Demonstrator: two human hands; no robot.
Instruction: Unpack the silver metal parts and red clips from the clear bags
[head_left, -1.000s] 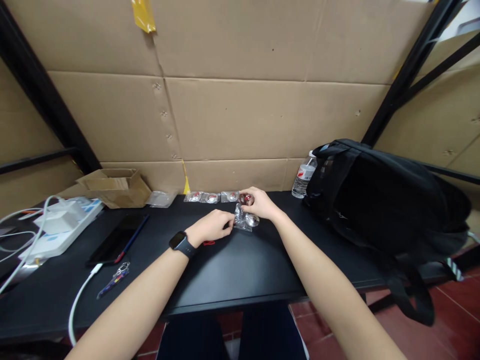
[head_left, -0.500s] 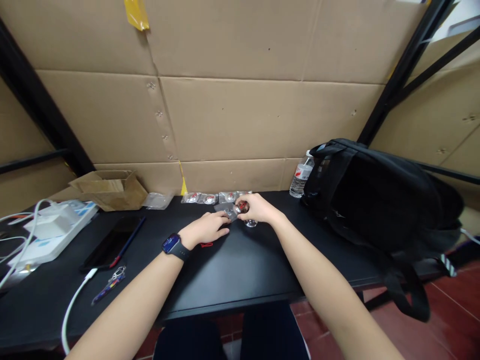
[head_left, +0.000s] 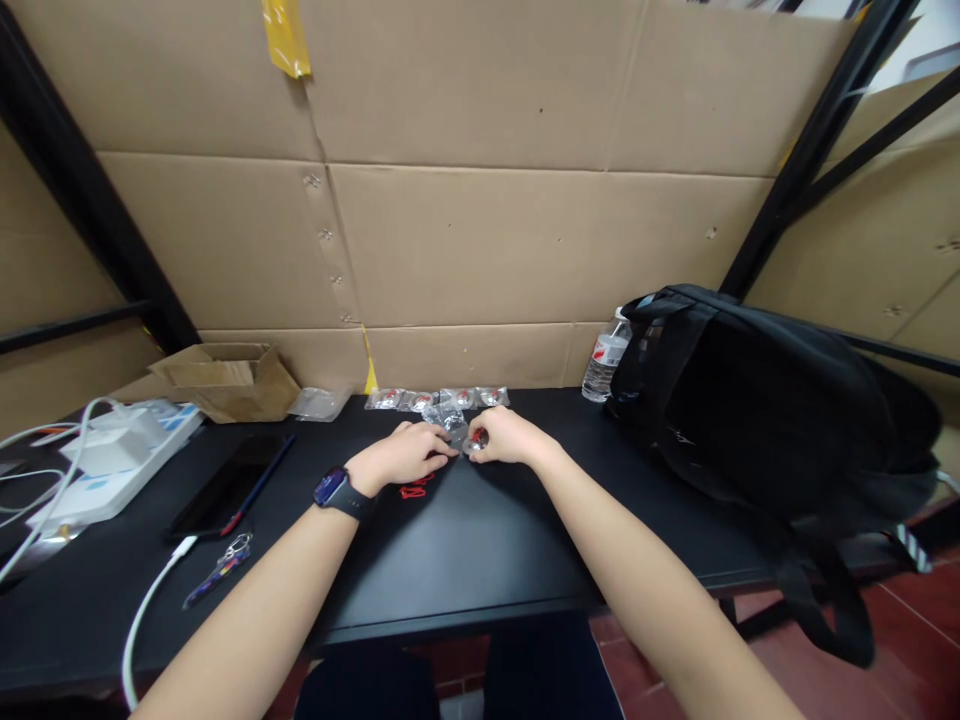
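Observation:
My right hand (head_left: 508,437) is closed, fingertips around a small round shiny piece (head_left: 478,440) with a red design. Fingers cover much of it, and its exact kind is hard to make out. My left hand (head_left: 403,455), a dark watch (head_left: 341,490) on its wrist, lies low over the table with fingers stretched out. Its fingertips touch or nearly touch a crumpled clear plastic bag (head_left: 448,420) between the hands. A red cord (head_left: 415,487) lies below the left fingers. Behind, several round silver pieces with red marks, in clear wrappers (head_left: 459,398), form a row.
A black backpack (head_left: 772,430) and a water bottle (head_left: 606,358) stand at right. Left are a paper bag (head_left: 232,385), a flat clear bag (head_left: 320,404), a power strip (head_left: 112,465), a phone (head_left: 225,485) and a keychain (head_left: 217,572). Cardboard (head_left: 465,250) walls the back.
My right hand has moved slightly left and down with the round piece, closer to the left fingers. The clear bag now stands crumpled higher, and more of the red cord shows.

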